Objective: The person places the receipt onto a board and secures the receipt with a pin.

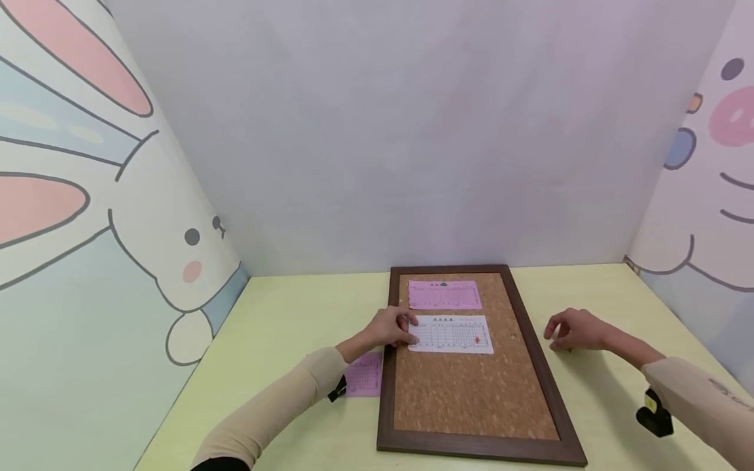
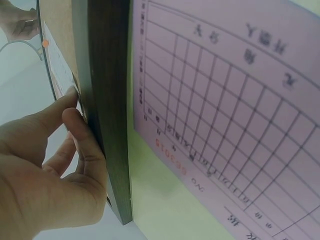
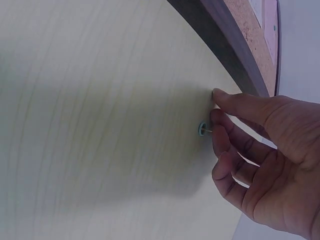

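A framed cork board (image 1: 471,399) lies on the table, with a white printed form (image 1: 450,333) across its middle. My left hand (image 1: 391,328) holds this form at its left edge with thumb and index finger. An orange-red thumbtack (image 1: 477,339) shows near the form's right side. Above it, a pink form (image 1: 445,296) bears a green tack (image 1: 444,284) at its top. Right of the frame, my right hand (image 1: 580,329) is low over the tabletop, thumb and index finger apart. In the right wrist view, a blue-green thumbtack (image 3: 203,129) is by its fingertips on the table.
Another pink form (image 1: 363,376) lies on the table against the frame's left side, partly behind the left wrist. The raised brown frame (image 1: 483,447) borders the cork. A grey wall stands behind the table, and cartoon-painted walls flank both sides.
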Tool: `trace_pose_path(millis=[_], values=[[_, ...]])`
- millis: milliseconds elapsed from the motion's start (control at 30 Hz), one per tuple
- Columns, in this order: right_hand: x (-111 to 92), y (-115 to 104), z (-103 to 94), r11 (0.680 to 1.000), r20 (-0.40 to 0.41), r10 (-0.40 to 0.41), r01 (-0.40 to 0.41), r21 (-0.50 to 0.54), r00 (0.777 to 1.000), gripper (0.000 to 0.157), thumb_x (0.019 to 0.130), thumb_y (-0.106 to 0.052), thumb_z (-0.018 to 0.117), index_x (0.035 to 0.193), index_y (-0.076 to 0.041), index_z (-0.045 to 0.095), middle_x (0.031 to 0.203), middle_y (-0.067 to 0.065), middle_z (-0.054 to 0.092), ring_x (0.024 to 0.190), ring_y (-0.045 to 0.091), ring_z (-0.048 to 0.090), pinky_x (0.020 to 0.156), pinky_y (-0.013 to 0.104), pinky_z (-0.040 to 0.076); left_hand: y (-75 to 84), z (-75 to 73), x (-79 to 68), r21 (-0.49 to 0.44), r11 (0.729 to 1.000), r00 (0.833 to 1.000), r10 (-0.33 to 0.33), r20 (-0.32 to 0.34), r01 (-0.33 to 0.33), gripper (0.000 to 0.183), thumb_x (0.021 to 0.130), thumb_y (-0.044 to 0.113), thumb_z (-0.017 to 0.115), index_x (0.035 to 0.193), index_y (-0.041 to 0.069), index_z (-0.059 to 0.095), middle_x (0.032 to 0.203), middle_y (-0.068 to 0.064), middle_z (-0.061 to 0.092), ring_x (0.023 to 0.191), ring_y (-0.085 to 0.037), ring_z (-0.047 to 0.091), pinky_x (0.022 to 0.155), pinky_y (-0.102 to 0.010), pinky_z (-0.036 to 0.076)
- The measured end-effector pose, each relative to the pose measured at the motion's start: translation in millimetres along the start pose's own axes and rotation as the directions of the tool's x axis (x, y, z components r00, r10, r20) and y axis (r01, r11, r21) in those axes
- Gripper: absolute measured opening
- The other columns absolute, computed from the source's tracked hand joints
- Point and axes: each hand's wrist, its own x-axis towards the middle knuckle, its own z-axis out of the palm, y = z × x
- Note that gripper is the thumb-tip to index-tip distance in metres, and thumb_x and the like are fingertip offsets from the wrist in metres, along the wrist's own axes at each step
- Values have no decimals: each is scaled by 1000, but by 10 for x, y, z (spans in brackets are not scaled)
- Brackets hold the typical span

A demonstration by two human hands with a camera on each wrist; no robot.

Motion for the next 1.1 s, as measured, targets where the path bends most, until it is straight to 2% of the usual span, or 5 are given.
trace_pose_path(millis=[300,467,867,967,1100], values=[[-89,180,-100,997,-29,77,-77,-19,997,7,90,-10,72,91,-4,71,75,-3,67,62,3,56,56,23,45,11,18,18,-6,1000,1000,14,-3,-14,26,85,7,83,107,0,70,73,0,56,54,-7,52,50,-18,43],[-144,217,-122,988,1,149,-149,40,989,13,93,-13,70,99,-2,73,77,-2,66,63,6,55,54,25,45,-10,12,14,-3,1000,1000,1,-2,-1,26,85,7,83,106,0,70,71,1,56,53,-7,51,50,-18,42],[-297,295,-290,995,-34,91,-90,38,995,20,96,-11,66,105,6,71,83,0,70,67,0,56,55,25,48,-15,-15,13,-9,1000,1000,0,3,0,25,85,7,83,106,2,70,71,2,56,53,-8,51,49,-19,43],[-329,293,-320,996,-23,89,-89,8,996,19,91,-11,72,101,5,73,84,-1,71,66,-2,54,55,25,48,-21,-16,3,-7,1000,1000,1,0,-1,26,85,7,83,107,2,70,72,1,56,53,-8,51,49,-19,43],[-384,331,-289,998,-4,41,-41,-55,999,16,81,-10,82,90,2,75,80,-6,71,65,-6,52,55,23,48,-18,-7,-6,-1,1000,1000,3,3,-3,27,85,7,83,107,1,70,72,1,56,53,-7,51,50,-19,43]])
